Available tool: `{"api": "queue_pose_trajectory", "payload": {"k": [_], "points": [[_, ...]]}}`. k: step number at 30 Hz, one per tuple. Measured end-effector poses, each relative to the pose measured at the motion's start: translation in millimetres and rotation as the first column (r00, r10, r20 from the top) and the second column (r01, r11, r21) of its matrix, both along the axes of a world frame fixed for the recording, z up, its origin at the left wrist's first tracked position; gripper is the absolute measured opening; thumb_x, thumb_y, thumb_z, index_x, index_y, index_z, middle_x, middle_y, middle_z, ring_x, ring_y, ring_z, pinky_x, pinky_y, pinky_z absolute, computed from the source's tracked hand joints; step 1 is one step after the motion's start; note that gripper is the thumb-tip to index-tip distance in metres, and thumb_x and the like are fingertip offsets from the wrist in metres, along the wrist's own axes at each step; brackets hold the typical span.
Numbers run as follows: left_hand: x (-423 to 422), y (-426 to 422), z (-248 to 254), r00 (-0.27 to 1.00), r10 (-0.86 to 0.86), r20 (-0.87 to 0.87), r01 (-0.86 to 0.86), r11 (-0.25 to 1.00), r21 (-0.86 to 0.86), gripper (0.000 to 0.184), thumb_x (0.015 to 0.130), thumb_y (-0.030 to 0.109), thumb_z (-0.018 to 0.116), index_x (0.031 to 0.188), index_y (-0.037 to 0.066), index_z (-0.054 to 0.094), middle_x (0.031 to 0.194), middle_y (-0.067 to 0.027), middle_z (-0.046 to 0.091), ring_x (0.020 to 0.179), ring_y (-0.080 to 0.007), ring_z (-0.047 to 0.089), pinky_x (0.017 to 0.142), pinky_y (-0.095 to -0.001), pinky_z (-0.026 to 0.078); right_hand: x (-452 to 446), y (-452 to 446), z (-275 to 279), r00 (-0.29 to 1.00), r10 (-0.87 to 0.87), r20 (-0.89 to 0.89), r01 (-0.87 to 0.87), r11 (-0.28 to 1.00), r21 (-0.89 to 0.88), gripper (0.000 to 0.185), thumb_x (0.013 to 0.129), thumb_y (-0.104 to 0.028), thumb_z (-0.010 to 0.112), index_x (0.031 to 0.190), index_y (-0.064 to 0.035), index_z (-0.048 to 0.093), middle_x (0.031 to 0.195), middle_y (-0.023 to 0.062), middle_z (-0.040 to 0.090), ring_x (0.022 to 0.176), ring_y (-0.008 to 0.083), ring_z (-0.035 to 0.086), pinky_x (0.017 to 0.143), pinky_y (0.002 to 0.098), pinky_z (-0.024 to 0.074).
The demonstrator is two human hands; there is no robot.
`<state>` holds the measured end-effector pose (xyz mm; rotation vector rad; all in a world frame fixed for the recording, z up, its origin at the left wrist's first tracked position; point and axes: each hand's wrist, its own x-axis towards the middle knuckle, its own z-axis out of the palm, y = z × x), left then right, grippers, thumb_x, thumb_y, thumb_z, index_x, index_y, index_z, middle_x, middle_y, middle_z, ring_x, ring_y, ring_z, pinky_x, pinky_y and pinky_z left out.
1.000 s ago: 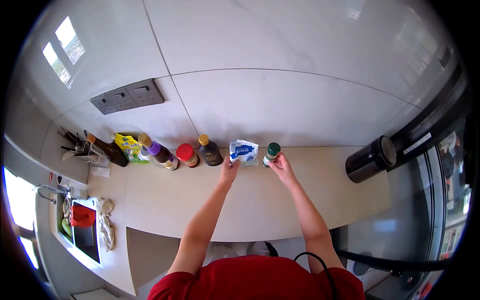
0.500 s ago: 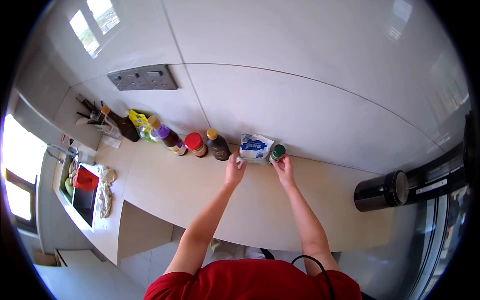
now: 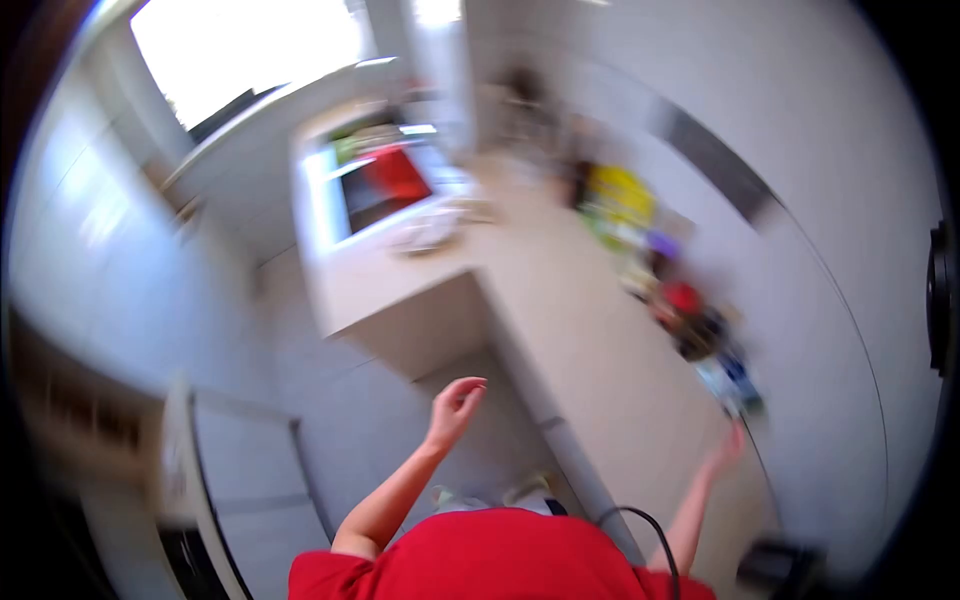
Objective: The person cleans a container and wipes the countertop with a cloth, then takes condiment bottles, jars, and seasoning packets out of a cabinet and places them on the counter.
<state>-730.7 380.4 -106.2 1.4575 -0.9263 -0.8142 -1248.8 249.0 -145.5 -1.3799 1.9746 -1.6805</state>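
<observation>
My left hand (image 3: pixel 458 408) is in the air over the floor beside the counter, its fingers loosely bent and nothing seen in it. My right hand (image 3: pixel 725 452), smeared by motion, is above the counter (image 3: pixel 590 350) close to the wall; its fingers cannot be made out. Just beyond it, a blurred white and blue packet (image 3: pixel 738 380) stands at the end of a row along the wall. Beside the packet in that row are dark bottles (image 3: pixel 697 337) and a red-lidded jar (image 3: pixel 682 298). The green-capped jar is not clear in the blur.
A yellow and green bag (image 3: pixel 615 200) stands farther along the wall. The sink (image 3: pixel 345 205) holds a red thing (image 3: pixel 398 175), with a cloth (image 3: pixel 432 228) on its edge. A black cylinder (image 3: pixel 780 565) is at the lower right. An open white door (image 3: pixel 255 455) stands at left.
The view has swung left towards the sink and window. My left hand has left the packet and moved away from the counter. My right hand is off the green-capped jar's former spot.
</observation>
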Motion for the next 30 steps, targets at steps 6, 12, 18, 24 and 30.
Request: {"api": "queue_pose_trajectory", "payload": {"k": [6, 12, 18, 24, 30], "points": [[131, 249, -17, 0.765, 0.621, -0.171, -0.623, 0.78, 0.049, 0.017, 0.089, 0.011, 0.055, 0.101, 0.003, 0.063, 0.079, -0.0005, 0.061, 0.07, -0.006, 0.054, 0.064, -0.0217, 0.046, 230, 58, -39, 0.865, 0.395, 0.308, -0.482, 0.826, 0.293, 0.04, 0.09, -0.024, 0.06, 0.123, -0.0022, 0.051, 0.107, 0.0121, 0.063, 0.094, 0.0193, 0.062, 0.082, 0.0296, 0.0511], [195, 423, -22, 0.441, 0.867, -0.233, -0.874, 0.474, 0.108, 0.016, 0.092, 0.011, 0.054, 0.102, 0.002, 0.062, 0.084, -0.0014, 0.061, 0.077, -0.007, 0.056, 0.07, -0.0222, 0.048, 546, 156, 9, 0.236, 0.93, 0.283, -0.965, 0.19, 0.18, 0.017, 0.094, -0.015, 0.053, 0.103, -0.0023, 0.057, 0.085, 0.0009, 0.057, 0.074, 0.008, 0.051, 0.062, 0.0216, 0.0427], [238, 540, -33, 0.154, 0.939, -0.309, -0.981, 0.182, 0.067, 0.017, 0.093, 0.013, 0.054, 0.103, 0.002, 0.062, 0.084, -0.0018, 0.062, 0.075, -0.0076, 0.057, 0.07, -0.0228, 0.05, 771, 240, 14, -0.287, 0.914, 0.288, -0.945, -0.319, 0.069, 0.012, 0.092, -0.014, 0.057, 0.097, -0.0031, 0.059, 0.076, -0.0001, 0.057, 0.068, 0.0062, 0.054, 0.058, 0.0193, 0.042], [287, 617, -29, -0.255, 0.934, -0.25, -0.963, -0.223, 0.149, 0.015, 0.093, 0.013, 0.055, 0.102, 0.003, 0.063, 0.081, -0.0028, 0.062, 0.072, -0.0084, 0.057, 0.066, -0.0229, 0.05, 979, 348, 38, -0.608, 0.72, 0.334, -0.742, -0.665, 0.082, 0.012, 0.091, -0.01, 0.056, 0.098, -0.001, 0.06, 0.08, 0.0043, 0.062, 0.073, 0.0104, 0.06, 0.061, 0.0221, 0.0463], [371, 635, -14, -0.475, 0.846, -0.241, -0.876, -0.429, 0.221, 0.017, 0.092, 0.01, 0.054, 0.106, 0.003, 0.06, 0.083, -0.0026, 0.061, 0.074, -0.0092, 0.058, 0.067, -0.0234, 0.05, 1160, 465, 61, -0.861, 0.41, 0.303, -0.402, -0.911, 0.089, 0.018, 0.089, -0.009, 0.059, 0.105, -0.0009, 0.06, 0.093, 0.0065, 0.065, 0.083, 0.0136, 0.064, 0.07, 0.0257, 0.0515]]}}
